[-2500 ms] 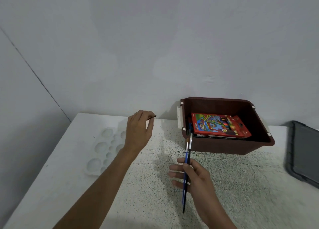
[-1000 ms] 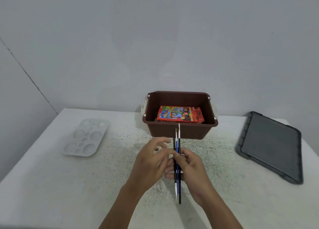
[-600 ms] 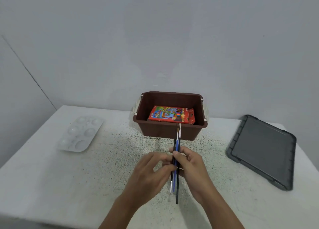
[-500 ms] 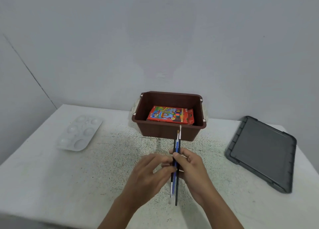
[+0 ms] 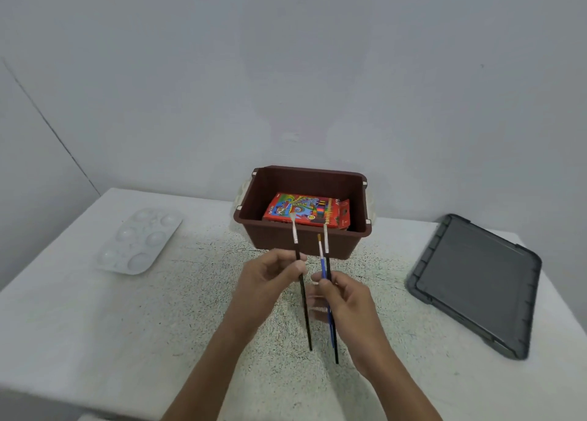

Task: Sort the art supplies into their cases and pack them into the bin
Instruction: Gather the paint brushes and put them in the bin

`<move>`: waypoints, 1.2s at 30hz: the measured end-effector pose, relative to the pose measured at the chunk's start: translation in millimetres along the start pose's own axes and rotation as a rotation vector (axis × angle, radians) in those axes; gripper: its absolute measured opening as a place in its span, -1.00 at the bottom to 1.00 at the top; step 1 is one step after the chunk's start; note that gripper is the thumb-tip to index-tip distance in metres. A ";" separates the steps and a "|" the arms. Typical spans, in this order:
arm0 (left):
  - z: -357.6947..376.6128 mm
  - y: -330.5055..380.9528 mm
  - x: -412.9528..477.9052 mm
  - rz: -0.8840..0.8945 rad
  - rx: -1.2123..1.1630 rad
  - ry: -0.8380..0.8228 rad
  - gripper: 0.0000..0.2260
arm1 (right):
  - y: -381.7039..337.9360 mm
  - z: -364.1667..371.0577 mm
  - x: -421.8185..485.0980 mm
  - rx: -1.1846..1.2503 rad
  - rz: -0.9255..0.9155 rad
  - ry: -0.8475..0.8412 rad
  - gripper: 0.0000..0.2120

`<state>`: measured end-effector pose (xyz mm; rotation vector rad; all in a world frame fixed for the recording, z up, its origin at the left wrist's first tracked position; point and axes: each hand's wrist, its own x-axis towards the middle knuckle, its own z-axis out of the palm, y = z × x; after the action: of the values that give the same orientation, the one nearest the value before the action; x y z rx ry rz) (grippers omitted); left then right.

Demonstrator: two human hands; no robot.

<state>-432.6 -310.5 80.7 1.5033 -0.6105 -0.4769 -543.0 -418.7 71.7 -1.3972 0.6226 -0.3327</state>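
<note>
The bunch of 3 paintbrushes that both hands were pressing together half a second ago is now splitting: the left hand [image 5: 270, 281] is drawing 1 black-handled brush [image 5: 306, 312] out to the left, while the right hand [image 5: 344, 300] is keeping the other 2, a blue-handled brush [image 5: 322, 262] and a second black-handled brush [image 5: 327, 258]. This suggests the person is sorting the brushes singly rather than packing them yet, and all 3 are hanging in the air just in front of the bin, none inside it. Across the counter [image 5: 95, 325], the white palette [image 5: 139, 241] is lying unpacked at the far left, the brown bin [image 5: 263, 230] is sitting in the middle with a red crayon box [image 5: 305, 209] inside, and the grey lid [image 5: 476, 281] is lying off to the right, so the packing is looking only partly done. The left hand is pinching its brush high on the handle between thumb and curled fingers, bristles pointing up. The right hand, close beside it, is gripping its 2 brushes in curled fingers and thumb, bristles up, handles trailing down over the counter.
</note>
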 end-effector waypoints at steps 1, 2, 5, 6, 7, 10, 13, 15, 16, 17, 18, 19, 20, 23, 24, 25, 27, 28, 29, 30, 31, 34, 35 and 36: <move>2.2 0.7 1.4 -0.057 -0.048 -0.046 -0.90 | -0.4 0.8 -0.8 -0.001 0.004 -0.026 -0.80; 4.9 0.5 2.4 -0.109 -0.078 -0.091 -0.88 | -0.5 1.9 -1.5 -0.001 0.008 -0.050 -0.79; 12.0 -1.2 4.7 -0.200 -0.112 -0.117 -0.85 | 1.4 5.3 -3.0 0.029 0.028 -0.066 -0.76; 13.5 -1.2 5.7 -0.208 -0.118 -0.100 -0.85 | 2.4 6.1 -2.9 0.045 0.034 -0.060 -0.76; 13.9 -2.4 7.0 -0.207 -0.125 -0.084 -0.86 | 3.2 7.1 -2.4 0.056 0.036 -0.055 -0.75; 13.3 -4.3 11.8 -0.178 -0.120 -0.056 -0.87 | 4.9 11.6 -1.1 0.059 0.029 -0.041 -0.74; 12.1 -5.6 17.0 -0.152 -0.101 -0.044 -0.89 | 5.7 16.6 1.9 0.072 0.026 -0.016 -0.73; 10.5 -7.7 21.2 -0.152 -0.101 -0.024 -0.88 | 4.7 19.5 4.6 0.096 0.034 0.003 -0.73; 9.1 -8.6 23.4 -0.144 -0.089 -0.019 -0.88 | 4.1 21.8 6.4 0.113 0.040 0.007 -0.73; 8.4 -9.3 25.2 -0.129 -0.053 -0.013 -0.88 | 3.7 23.8 8.0 0.129 0.046 0.008 -0.73; 8.5 -9.1 26.6 -0.118 -0.013 -0.007 -0.88 | 3.1 25.9 9.2 0.141 0.053 0.006 -0.73; 7.8 -9.6 27.9 -0.115 0.022 0.010 -0.89 | 2.4 28.2 10.2 0.148 0.059 0.002 -0.73; 7.3 -8.7 28.7 -0.116 0.050 0.030 -0.90 | 1.9 30.9 11.2 0.154 0.066 -0.003 -0.73; 0.8 -12.9 31.3 -0.068 0.195 0.038 -0.95 | 1.3 39.2 14.9 0.188 0.097 -0.010 -0.74; -2.0 -16.6 31.9 -0.036 0.248 0.018 -0.94 | 1.3 40.9 16.3 0.210 0.113 -0.013 -0.74; -6.0 -21.4 33.2 0.001 0.309 -0.005 -0.90 | 1.3 43.1 18.6 0.233 0.127 -0.013 -0.74; -12.0 -27.9 35.5 0.063 0.434 -0.023 -0.84 | 1.9 46.8 23.5 0.273 0.147 -0.009 -0.75; -15.1 -29.3 37.5 0.083 0.492 -0.013 -0.83 | 2.1 49.6 25.9 0.278 0.149 -0.011 -0.76; -17.7 -29.1 39.6 0.083 0.524 0.006 -0.82 | 2.1 52.4 27.8 0.269 0.145 -0.018 -0.76; -20.0 -28.0 42.0 0.066 0.524 0.026 -0.84 | 2.4 55.4 29.5 0.252 0.133 -0.027 -0.77; -23.0 -27.9 44.4 0.039 0.497 0.042 -0.86 | 2.5 58.7 30.9 0.237 0.118 -0.036 -0.76; -33.2 -26.8 50.6 -0.039 0.331 0.033 -0.90 | 4.0 67.4 35.3 0.189 0.093 -0.033 -0.68; -37.1 -26.0 51.8 -0.030 0.299 0.007 -0.92 | 4.8 70.5 36.6 0.168 0.092 -0.021 -0.67; -40.5 -25.1 53.3 0.001 0.293 -0.026 -0.94 | 5.4 73.0 37.9 0.151 0.092 -0.006 -0.68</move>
<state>-363.9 -314.1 61.1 1.7760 -0.7253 -0.4197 -470.7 -380.3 62.2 -1.2213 0.6416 -0.2952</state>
